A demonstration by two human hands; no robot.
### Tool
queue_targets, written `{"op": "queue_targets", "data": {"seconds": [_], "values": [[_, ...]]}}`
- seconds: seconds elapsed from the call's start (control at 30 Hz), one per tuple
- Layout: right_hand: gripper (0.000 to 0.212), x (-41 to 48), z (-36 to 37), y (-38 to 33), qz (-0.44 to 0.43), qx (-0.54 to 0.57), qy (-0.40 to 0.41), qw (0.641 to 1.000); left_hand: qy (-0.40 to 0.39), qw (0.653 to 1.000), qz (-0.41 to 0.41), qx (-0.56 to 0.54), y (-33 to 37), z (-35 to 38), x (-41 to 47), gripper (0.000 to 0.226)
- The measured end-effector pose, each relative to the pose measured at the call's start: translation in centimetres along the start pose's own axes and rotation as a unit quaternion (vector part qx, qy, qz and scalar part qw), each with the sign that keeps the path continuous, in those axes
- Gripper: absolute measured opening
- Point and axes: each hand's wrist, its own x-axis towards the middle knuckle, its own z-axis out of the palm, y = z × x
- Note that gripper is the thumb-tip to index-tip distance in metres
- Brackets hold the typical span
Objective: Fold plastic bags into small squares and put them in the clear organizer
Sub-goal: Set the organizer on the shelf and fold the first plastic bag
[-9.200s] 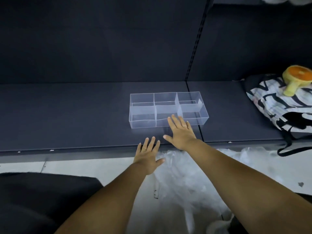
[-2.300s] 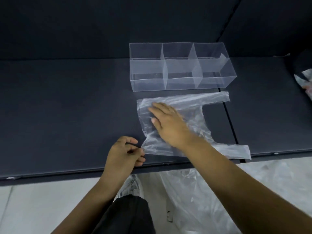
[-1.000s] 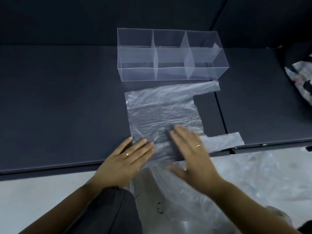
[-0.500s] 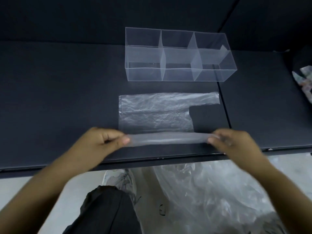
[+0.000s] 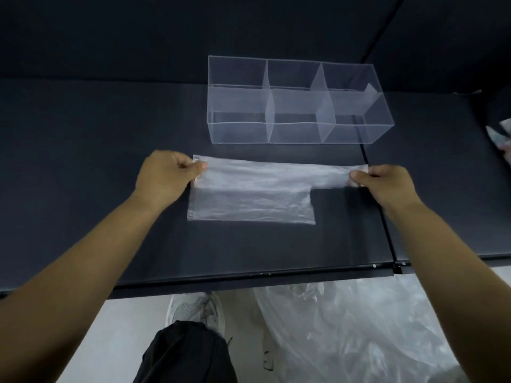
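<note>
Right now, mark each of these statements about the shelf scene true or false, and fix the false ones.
1. Both hands pinch the plastic bag: the left hand its left end, the right hand its right end. True.
2. The clear organizer holds a folded bag. False: all its compartments look empty.
3. The bag lies nearer the person than the organizer. True.
4. The bag is already a small square. False: it is a long folded strip.
5. The organizer touches the bag. False: bare shelf shows between them.

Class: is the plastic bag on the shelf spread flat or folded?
Folded once lengthwise: plastic bag halved, left hand and right hand pinching its far edge.
</note>
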Motion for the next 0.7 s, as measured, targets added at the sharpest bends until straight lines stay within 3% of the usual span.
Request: {"op": "queue_targets", "data": {"seconds": [0.1, 0.2, 0.23, 0.3, 0.4, 0.47, 0.5, 0.57, 0.63, 0.7], "values": [[0.021, 0.0, 0.4, -0.2, -0.011, -0.038, 0.016, 0.999, 0.068, 0.994, 0.013, 0.086, 0.0, 0.5, -0.5, 0.023], [0.024, -0.4, 0.5, -0.5, -0.006, -0.052, 0.02, 0.998, 0.188, 0.948, 0.189, 0.175, 0.6, 1.4, -1.9, 0.015], [0.023, -0.5, 0.5, -0.7, -0.002, -0.059, 0.021, 0.998, 0.18, 0.931, 0.256, 0.19, 0.9, 2.0, -2.5, 0.012], [0.017, -0.9, 0.4, -1.3, 0.005, -0.085, 0.023, 0.996, 0.091, 0.913, 0.326, 0.227, 0.6, 3.6, -3.5, 0.025], [0.032, -3.2, 1.7, -3.1, -0.044, -0.171, 0.124, 0.976, -0.047, 0.913, 0.28, 0.293, -0.7, 5.1, -4.5, 0.061], [0.034, -6.7, 4.9, -5.1, -0.183, -0.19, 0.166, 0.95, -0.057, 0.904, 0.268, 0.328, -1.7, 5.6, -4.9, 0.073], [0.034, -8.6, 7.1, -6.2, -0.26, -0.182, 0.128, 0.94, -0.059, 0.901, 0.269, 0.336, -1.9, 5.8, -5.1, 0.076], [0.038, -11.6, 11.5, -7.3, -0.358, -0.166, -0.024, 0.919, -0.065, 0.896, 0.275, 0.342, -1.8, 5.9, -5.6, 0.075], [0.047, -12.5, 14.2, -7.0, -0.354, -0.205, -0.123, 0.904, -0.064, 0.894, 0.28, 0.343, -1.7, 5.9, -5.9, 0.071], [0.057, -10.9, 14.3, -5.2, -0.327, -0.293, -0.123, 0.89, -0.065, 0.894, 0.273, 0.349, -1.9, 5.6, -5.9, 0.076]]}}
